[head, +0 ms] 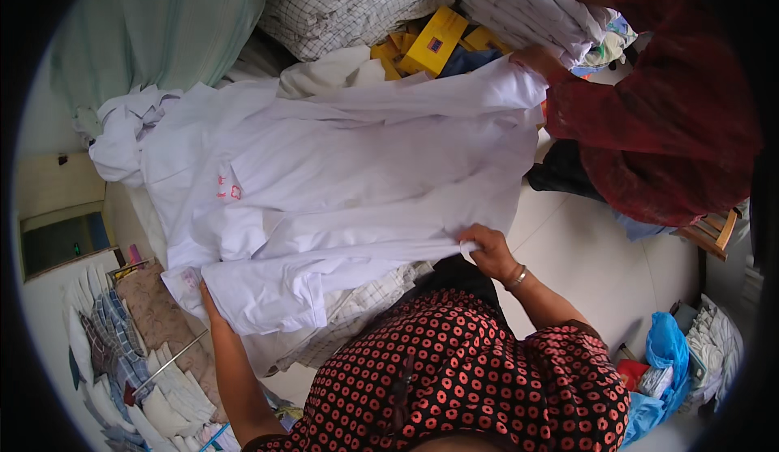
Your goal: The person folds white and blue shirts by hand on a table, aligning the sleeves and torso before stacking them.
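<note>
A long white cloth garment (365,160) with a red printed mark near its left part lies spread in front of me. My right hand (490,251) pinches its near edge at the right, with a metal bracelet on the wrist. At the lower left, my left hand (213,309) reaches under a folded white flap, likely a sleeve; its fingers are mostly hidden, so its grip cannot be made out. Across from me on the right, a co-worker's hand (535,62) holds the garment's far right corner. Bunched white cloth lies at the garment's left end.
Stacks of checked cloth (365,1) and white folded cloth (529,8) stand at the back, yellow boxes (435,41) between them. A co-worker in red (663,111) is at the right, near a wooden stool (712,233). Folded textiles (164,342) lie lower left; a blue plastic bag (666,354) lower right.
</note>
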Available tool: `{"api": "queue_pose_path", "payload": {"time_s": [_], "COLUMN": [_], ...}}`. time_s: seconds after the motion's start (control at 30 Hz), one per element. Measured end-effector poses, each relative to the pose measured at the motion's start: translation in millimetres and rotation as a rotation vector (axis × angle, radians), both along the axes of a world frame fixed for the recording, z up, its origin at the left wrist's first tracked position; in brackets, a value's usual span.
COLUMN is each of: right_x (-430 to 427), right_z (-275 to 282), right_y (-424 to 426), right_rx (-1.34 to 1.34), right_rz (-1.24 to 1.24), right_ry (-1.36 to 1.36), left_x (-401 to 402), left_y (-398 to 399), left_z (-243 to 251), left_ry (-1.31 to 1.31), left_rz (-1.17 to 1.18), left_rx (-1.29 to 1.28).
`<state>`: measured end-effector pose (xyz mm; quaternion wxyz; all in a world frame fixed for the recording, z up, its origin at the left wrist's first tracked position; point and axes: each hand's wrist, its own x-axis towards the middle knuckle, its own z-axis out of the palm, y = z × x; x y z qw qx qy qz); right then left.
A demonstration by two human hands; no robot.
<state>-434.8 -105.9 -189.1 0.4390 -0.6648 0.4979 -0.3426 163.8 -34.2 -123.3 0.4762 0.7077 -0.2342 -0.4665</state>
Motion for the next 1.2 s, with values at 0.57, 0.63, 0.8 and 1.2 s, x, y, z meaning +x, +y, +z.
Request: {"api": "queue_pose_path", "payload": {"time_s": [0.57,0.63,0.8,1.2], "right_x": [-26,-29,-29,50], "right_z": [-26,-36,-38,-29], "right_y": [29,34,10,-102], "right_rx": [-0.089,-0.071,0.192,0.206], "right_rz": [0.402,0.443,0.583,0.449], "right_ry": [0.329,0.353,0.311,0.086], "left_x": [-84,-96,-136,-325], "left_y": [11,13,-25,-121], "left_z": [190,204,207,119], "left_ry": [-0.908,-1.025,-0.945,-1.359], "left_rz": [-0.17,-0.432,-1.242,-1.448], "left_rx": [0.138,0.195,1.195,-0.2]}}
